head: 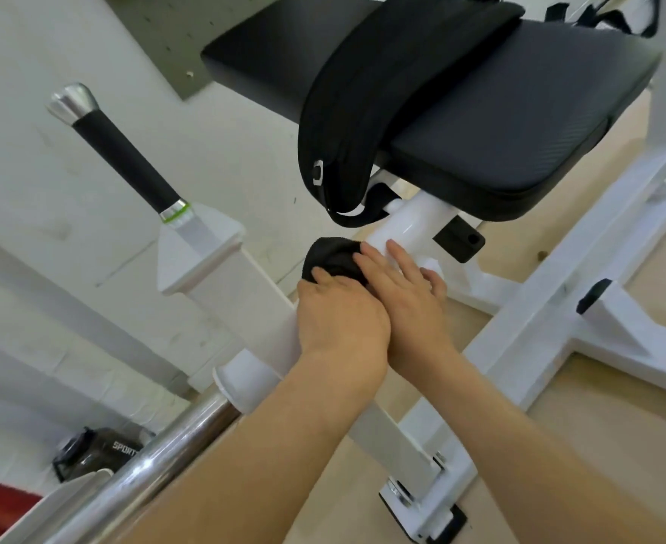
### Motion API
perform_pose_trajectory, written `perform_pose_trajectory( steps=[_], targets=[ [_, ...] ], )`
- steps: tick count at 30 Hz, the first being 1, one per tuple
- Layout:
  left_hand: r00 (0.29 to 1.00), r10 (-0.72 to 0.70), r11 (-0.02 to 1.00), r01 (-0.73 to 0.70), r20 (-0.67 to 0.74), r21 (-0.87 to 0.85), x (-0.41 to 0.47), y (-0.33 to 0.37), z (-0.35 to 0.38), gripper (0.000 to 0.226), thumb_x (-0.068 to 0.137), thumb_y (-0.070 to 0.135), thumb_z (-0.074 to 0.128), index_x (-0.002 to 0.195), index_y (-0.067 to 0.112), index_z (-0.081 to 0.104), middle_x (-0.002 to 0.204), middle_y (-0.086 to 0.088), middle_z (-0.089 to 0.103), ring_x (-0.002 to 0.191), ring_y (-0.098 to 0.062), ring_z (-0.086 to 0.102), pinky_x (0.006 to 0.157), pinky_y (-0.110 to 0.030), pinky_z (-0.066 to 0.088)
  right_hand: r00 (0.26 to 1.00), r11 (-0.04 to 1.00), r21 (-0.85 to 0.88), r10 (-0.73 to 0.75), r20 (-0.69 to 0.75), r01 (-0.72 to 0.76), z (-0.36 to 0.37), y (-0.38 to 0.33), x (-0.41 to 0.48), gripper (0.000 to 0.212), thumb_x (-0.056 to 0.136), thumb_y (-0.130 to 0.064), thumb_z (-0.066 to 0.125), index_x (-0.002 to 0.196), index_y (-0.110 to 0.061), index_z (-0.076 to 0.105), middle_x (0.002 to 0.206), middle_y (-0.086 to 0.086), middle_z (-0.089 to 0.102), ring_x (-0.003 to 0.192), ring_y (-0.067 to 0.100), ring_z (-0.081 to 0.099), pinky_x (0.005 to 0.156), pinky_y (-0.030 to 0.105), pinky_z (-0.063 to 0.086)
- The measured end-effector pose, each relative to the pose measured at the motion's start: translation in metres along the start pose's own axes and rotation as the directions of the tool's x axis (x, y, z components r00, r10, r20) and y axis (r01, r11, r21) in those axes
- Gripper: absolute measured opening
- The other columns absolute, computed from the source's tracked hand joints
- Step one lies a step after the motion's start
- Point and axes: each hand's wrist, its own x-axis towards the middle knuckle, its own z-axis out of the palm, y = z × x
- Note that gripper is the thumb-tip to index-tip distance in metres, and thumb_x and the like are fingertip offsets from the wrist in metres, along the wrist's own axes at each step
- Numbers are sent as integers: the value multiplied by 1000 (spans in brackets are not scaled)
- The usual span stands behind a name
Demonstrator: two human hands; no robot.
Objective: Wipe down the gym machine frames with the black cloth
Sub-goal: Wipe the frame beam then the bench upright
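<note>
The bunched black cloth (pixel 333 257) lies against the white machine frame (pixel 406 225), on the tube just under the black seat pad. My left hand (pixel 339 318) grips the cloth from behind, its fingers curled over the bundle. Right beside it, my right hand (pixel 406 286) rests on the same white tube with fingers spread and fairly straight, holding nothing. The two hands touch side by side. Both forearms reach in from the bottom of the view.
A black seat pad (pixel 519 123) with a black padded belt (pixel 366 92) draped over it sits above the hands. A black-grip handle (pixel 127 159) rises at left. A chrome bar (pixel 135 473) crosses bottom left, with a dark bottle (pixel 95 451) on the floor beyond.
</note>
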Motion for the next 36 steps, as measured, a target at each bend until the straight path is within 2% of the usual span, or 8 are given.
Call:
perform_pose_trajectory(
  steps=[6,10,15,19,22,25,31,36],
  targets=[
    [993,-117,894,110,12,-434,43,1,1,79,92,23,50,148,-1,-1,137,-29,40,119,-40,47,90,-43,40,975,940,341,100,-196,-28,-12,8,14,35,93,-11,51,123,-25,63,112,-20,59,115,19,44,92,28,35],
    [975,-122,807,-11,-186,-590,89,19,-7,41,94,24,44,131,8,32,121,-19,50,103,-39,53,70,-39,34,956,899,429,198,-217,-89,-18,24,19,51,85,6,45,127,-19,57,121,-7,59,109,19,48,93,24,39],
    [916,-165,915,3,-367,-404,95,43,-5,54,96,22,45,143,11,22,121,-18,51,100,-33,57,69,-36,37,876,705,644,469,-110,-296,-24,47,24,48,90,2,45,131,-21,53,128,4,50,110,15,54,92,21,47],
    [967,-185,957,138,-172,-254,66,10,17,65,95,18,45,146,-1,9,121,-21,55,103,-35,59,68,-35,34,904,742,617,412,-112,-262,-14,23,23,15,90,-15,54,100,-26,60,103,0,56,85,5,55,70,17,46],
    [977,-211,962,204,-23,-180,57,0,23,70,92,18,48,142,-8,8,121,-20,58,107,-35,60,81,-39,47,914,724,636,399,-71,-266,-1,-1,23,11,89,-21,55,97,-26,61,98,-5,50,82,4,53,74,23,46],
    [968,-211,921,151,-135,-358,75,14,8,62,95,22,48,141,-4,16,127,-22,52,112,-37,55,83,-39,44,856,578,753,515,-39,-314,-6,6,31,27,92,-14,47,110,-24,64,107,0,59,92,11,57,82,29,49],
    [919,-153,963,56,-363,-265,111,60,-11,65,98,22,43,150,12,4,128,-33,42,111,-45,50,90,-46,43,846,450,830,531,48,-329,-26,56,30,48,95,-7,42,139,-25,47,129,-3,57,110,9,57,91,27,51],
    [949,13,1000,-8,-314,19,86,42,10,86,97,21,46,147,14,-23,130,-42,31,108,-50,50,88,-47,48,818,339,844,545,184,-416,-23,46,22,23,94,-26,53,117,-25,54,107,-6,62,96,12,61,79,32,56]
  ],
)
